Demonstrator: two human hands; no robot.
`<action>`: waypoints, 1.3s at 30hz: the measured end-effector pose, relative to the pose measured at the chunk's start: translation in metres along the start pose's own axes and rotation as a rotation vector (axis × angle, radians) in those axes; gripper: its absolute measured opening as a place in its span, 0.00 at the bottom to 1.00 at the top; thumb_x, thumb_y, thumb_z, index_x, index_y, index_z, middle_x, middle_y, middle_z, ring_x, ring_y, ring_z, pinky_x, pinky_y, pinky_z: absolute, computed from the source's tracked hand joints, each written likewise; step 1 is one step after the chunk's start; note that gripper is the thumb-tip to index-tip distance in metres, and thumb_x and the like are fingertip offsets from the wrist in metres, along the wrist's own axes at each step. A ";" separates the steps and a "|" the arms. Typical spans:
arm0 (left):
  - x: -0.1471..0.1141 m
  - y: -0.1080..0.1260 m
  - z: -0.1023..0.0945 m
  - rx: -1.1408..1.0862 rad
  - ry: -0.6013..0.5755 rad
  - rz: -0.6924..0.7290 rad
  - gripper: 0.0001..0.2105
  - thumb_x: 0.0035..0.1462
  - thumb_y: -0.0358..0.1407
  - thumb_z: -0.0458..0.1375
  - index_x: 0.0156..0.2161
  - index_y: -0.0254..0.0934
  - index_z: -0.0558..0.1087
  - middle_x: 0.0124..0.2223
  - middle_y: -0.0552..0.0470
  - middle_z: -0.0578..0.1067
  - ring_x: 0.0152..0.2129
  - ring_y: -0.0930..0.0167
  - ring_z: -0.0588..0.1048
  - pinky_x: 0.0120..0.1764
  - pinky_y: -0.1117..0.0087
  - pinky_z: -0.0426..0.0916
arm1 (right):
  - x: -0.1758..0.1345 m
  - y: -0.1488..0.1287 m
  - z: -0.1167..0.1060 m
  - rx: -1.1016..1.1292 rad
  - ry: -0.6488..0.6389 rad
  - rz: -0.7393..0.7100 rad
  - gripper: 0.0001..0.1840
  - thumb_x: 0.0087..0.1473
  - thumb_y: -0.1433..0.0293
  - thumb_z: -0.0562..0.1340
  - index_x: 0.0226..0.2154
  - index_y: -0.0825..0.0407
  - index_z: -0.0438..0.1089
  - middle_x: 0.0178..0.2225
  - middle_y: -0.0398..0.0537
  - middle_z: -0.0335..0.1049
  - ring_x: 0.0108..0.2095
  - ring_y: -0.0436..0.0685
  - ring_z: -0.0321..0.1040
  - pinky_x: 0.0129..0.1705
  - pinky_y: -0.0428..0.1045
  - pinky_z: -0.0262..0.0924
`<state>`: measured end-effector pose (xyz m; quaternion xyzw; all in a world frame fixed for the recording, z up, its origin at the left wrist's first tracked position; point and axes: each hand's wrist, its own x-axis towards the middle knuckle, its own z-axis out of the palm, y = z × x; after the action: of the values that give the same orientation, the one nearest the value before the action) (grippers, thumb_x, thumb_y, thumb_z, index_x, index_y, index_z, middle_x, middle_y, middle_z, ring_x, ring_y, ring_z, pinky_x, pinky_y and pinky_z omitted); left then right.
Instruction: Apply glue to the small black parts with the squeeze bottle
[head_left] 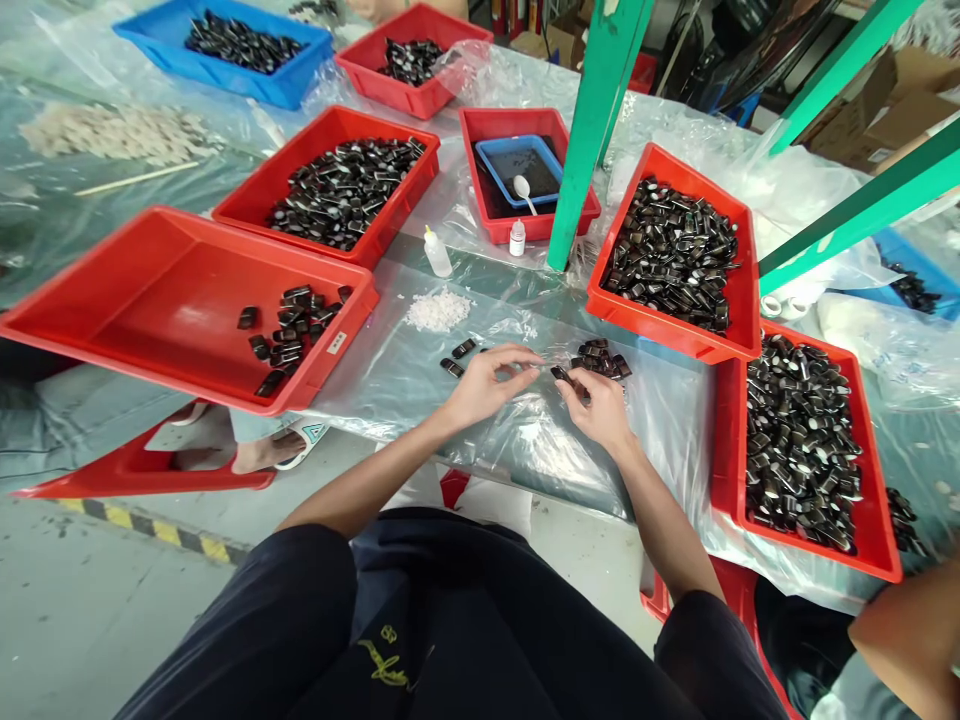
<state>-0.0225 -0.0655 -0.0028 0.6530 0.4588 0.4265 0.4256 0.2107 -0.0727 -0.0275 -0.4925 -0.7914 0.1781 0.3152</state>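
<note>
A small dark piece [561, 374] was held above the near part of the plastic-covered table [390, 390], clamped between the thumb and fingers of the right hand [601, 405]. The left hand [489, 382] was held just beside it, palm turned inward, its thumb and forefinger brought close together at the tips; whether anything thin was pinched there could not be told. A loose pile of similar dark pieces [596, 358] was gathered just beyond the right hand, and a few separate pieces [451, 367] were laid near the left one. A heap of white bits [439, 311] was spread farther off, with a yellow-tipped bottle [437, 254] stood behind it and a small white bottle [517, 239] placed to the right of that. On the left, a large red bin [176, 290] was seen with dark pieces gathered at its right end. On the right, two red bins, a farther one [675, 336] and a nearer one [729, 440], were filled with dark pieces, the farther being overlapped onto the nearer one's corner.
</note>
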 end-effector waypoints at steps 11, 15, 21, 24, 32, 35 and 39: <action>-0.034 -0.046 -0.109 0.917 -0.112 -0.045 0.18 0.67 0.42 0.53 0.52 0.37 0.82 0.52 0.39 0.83 0.52 0.53 0.79 0.57 0.52 0.74 | 0.011 0.040 -0.030 -0.204 0.123 0.198 0.16 0.66 0.60 0.63 0.50 0.47 0.80 0.49 0.56 0.78 0.50 0.67 0.75 0.54 0.61 0.71; -0.040 -0.054 -0.106 1.012 -0.182 -0.032 0.20 0.70 0.41 0.51 0.56 0.35 0.80 0.52 0.38 0.82 0.52 0.52 0.79 0.56 0.51 0.74 | 0.012 0.035 -0.026 -0.156 0.185 0.132 0.15 0.66 0.61 0.62 0.49 0.48 0.80 0.48 0.56 0.77 0.49 0.66 0.74 0.56 0.62 0.71; -0.025 -0.043 -0.091 1.016 -0.224 0.048 0.18 0.72 0.40 0.51 0.53 0.35 0.81 0.50 0.39 0.83 0.50 0.54 0.81 0.53 0.54 0.75 | 0.008 0.009 -0.013 0.040 0.113 0.018 0.14 0.71 0.60 0.59 0.45 0.47 0.79 0.43 0.53 0.79 0.37 0.59 0.74 0.46 0.56 0.73; -0.019 -0.029 -0.067 0.912 -0.246 0.133 0.16 0.72 0.41 0.53 0.52 0.37 0.80 0.47 0.42 0.84 0.46 0.58 0.82 0.50 0.59 0.75 | 0.003 -0.001 -0.003 0.110 0.034 -0.046 0.15 0.71 0.59 0.60 0.51 0.47 0.78 0.44 0.52 0.79 0.38 0.59 0.75 0.46 0.56 0.74; 0.015 -0.003 -0.012 0.626 -0.338 0.315 0.12 0.70 0.44 0.59 0.46 0.39 0.81 0.42 0.45 0.83 0.41 0.61 0.82 0.48 0.62 0.72 | 0.003 0.001 0.010 0.105 -0.151 -0.093 0.17 0.73 0.56 0.59 0.47 0.47 0.80 0.45 0.54 0.81 0.47 0.63 0.78 0.54 0.58 0.73; 0.037 -0.011 -0.017 0.607 -0.305 0.187 0.14 0.69 0.46 0.59 0.46 0.40 0.81 0.44 0.47 0.83 0.40 0.63 0.81 0.43 0.64 0.71 | 0.005 0.008 0.008 0.085 -0.092 -0.016 0.18 0.72 0.56 0.59 0.47 0.48 0.81 0.46 0.54 0.81 0.47 0.63 0.78 0.54 0.58 0.72; 0.060 -0.029 -0.017 0.789 -0.165 0.015 0.11 0.69 0.41 0.58 0.45 0.39 0.81 0.46 0.43 0.83 0.44 0.59 0.81 0.48 0.61 0.70 | 0.005 0.011 0.005 0.093 -0.064 0.041 0.17 0.72 0.57 0.60 0.47 0.47 0.81 0.45 0.53 0.81 0.45 0.62 0.78 0.51 0.56 0.72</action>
<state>-0.0324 0.0016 -0.0155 0.8017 0.5469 0.1667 0.1746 0.2128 -0.0632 -0.0358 -0.4874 -0.7817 0.2369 0.3086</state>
